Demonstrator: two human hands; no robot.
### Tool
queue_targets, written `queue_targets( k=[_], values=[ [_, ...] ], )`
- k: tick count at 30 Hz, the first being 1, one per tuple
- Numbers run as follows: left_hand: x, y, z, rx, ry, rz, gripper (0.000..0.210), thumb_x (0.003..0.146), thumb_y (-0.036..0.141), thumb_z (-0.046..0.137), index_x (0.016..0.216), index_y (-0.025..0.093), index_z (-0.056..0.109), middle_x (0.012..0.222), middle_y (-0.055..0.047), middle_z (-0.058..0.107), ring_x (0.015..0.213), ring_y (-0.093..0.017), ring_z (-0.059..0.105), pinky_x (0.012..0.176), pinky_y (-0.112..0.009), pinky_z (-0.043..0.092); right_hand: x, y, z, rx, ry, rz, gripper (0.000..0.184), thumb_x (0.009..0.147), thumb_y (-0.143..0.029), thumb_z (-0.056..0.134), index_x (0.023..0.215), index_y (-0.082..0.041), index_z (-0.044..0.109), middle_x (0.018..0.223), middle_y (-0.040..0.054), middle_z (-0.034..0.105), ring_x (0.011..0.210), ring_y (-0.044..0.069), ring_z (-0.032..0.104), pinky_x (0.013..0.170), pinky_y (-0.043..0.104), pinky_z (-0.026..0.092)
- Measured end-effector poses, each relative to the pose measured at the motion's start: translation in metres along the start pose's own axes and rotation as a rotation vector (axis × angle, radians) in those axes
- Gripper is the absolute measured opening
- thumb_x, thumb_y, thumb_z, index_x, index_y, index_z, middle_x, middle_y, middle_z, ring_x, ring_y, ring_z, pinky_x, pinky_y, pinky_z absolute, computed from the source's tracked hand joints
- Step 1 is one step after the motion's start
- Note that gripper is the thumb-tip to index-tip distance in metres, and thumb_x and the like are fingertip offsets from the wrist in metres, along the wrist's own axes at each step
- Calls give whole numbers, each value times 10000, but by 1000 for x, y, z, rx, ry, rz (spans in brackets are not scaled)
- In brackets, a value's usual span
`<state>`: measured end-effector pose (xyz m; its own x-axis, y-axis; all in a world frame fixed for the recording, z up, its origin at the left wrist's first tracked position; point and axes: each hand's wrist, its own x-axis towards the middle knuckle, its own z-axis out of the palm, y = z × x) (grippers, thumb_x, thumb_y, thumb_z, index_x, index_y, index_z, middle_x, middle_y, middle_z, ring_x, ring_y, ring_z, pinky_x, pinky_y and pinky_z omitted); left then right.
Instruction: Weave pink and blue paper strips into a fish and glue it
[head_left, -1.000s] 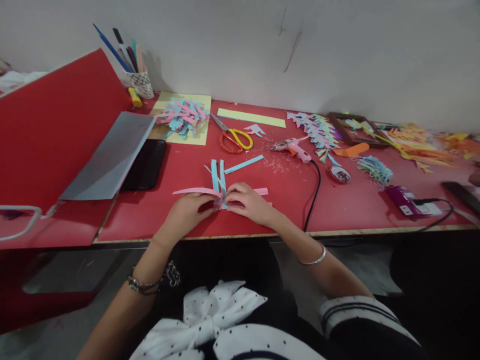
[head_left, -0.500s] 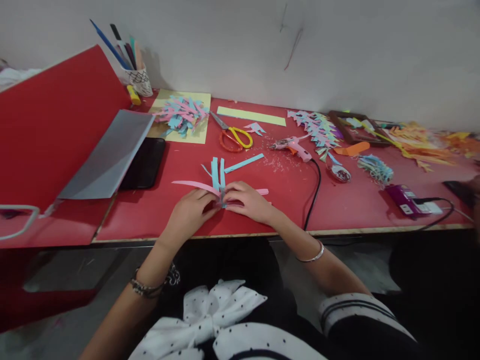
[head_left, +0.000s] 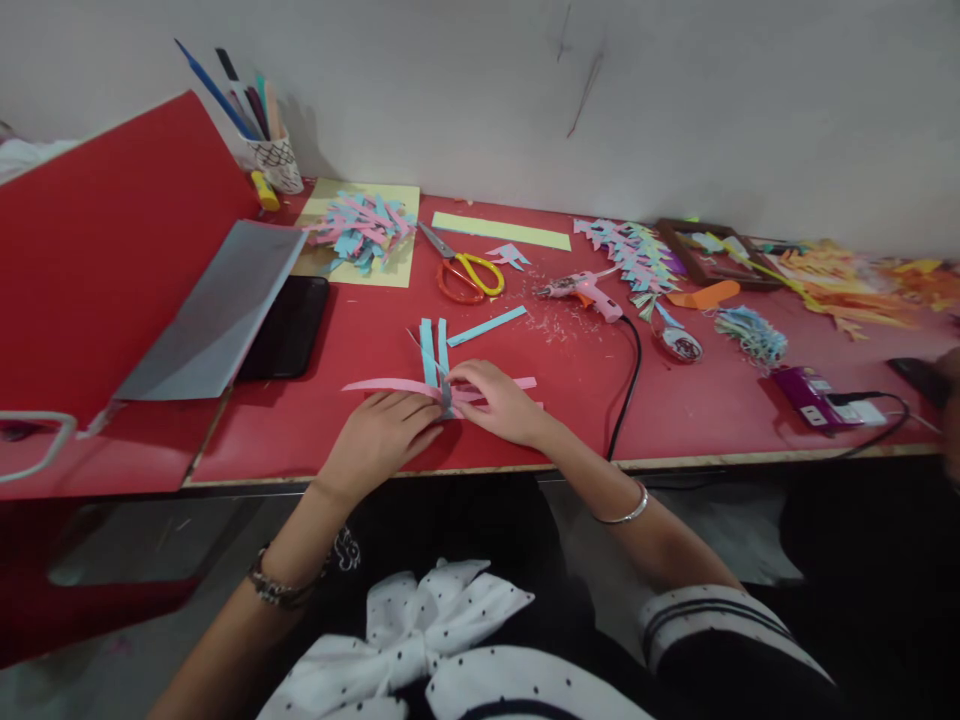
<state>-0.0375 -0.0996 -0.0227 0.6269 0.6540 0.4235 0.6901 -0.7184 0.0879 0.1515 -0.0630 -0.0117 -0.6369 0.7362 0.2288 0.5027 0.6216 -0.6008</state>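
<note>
Pink and light-blue paper strips cross near the front edge of the red table. My left hand (head_left: 388,428) is closed, its fingers together at the pink paper strip (head_left: 382,384) that sticks out to the left. My right hand (head_left: 496,402) pinches the strips where they meet, at a short upright blue piece; its fingertips are partly hidden. Two blue paper strips (head_left: 428,352) point away from me just beyond my fingers. Another pink strip end (head_left: 526,383) shows past my right knuckles. A loose blue strip (head_left: 487,326) lies slanted behind my right hand.
Yellow-handled scissors (head_left: 480,273) and a pink glue gun (head_left: 583,292) with a black cord lie behind the hands. Cut paper bits (head_left: 364,230) are heaped on a yellow sheet. A black phone (head_left: 296,330) and red folder (head_left: 127,260) are left; a purple adapter (head_left: 806,398) is right.
My left fingers have shifted from a pinch at the crossing to lie flatter along the pink strip. A thin strip end by the blue strips has moved slightly. My right hand is nearly still.
</note>
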Motion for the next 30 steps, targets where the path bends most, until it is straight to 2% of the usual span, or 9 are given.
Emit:
queue_targets(
  k=[3,6,11,15,25,30],
  values=[
    [-1,2,-4,15,-9,35,264,878,251,400,918,183,652,877,-55,683,836,-194,620,707,-311,478,6,1,0,7,-12,38,303,807,-84,422,1076,-185,517,1039,79,535,976,170,487,883,350,390],
    [-1,3,-5,9,2,26,254,863,247,424,904,177,664,851,-57,679,797,-190,620,683,-307,483,14,2,-1,-130,-114,27,289,812,-60,398,989,-192,584,1091,88,486,1028,186,435,909,361,357],
    [-1,3,-4,-37,7,16,241,844,226,439,880,169,671,871,-58,678,797,-189,609,683,-304,489,26,10,-7,-280,-113,-2,114,816,-191,507,864,-153,603,1104,110,449,1022,201,416,898,340,349],
    [-1,3,-4,-54,14,10,237,833,208,448,923,162,662,875,-64,675,815,-190,603,706,-304,493,40,22,-13,-274,-127,6,120,802,-261,547,796,-157,607,1106,102,434,1032,205,409,908,351,325],
    [-3,4,-3,-42,2,-8,247,825,201,442,946,163,654,882,-78,663,843,-198,594,715,-310,505,70,24,-23,-315,-266,202,166,810,-300,518,846,-196,643,1180,78,465,1082,247,375,836,399,269],
    [-2,5,-3,-34,-4,-20,247,824,202,438,947,176,650,892,-78,661,855,-201,595,718,-315,506,79,23,-24,-405,-232,239,150,796,-283,528,821,-194,645,1141,78,495,1041,252,388,793,392,258]
  ],
)
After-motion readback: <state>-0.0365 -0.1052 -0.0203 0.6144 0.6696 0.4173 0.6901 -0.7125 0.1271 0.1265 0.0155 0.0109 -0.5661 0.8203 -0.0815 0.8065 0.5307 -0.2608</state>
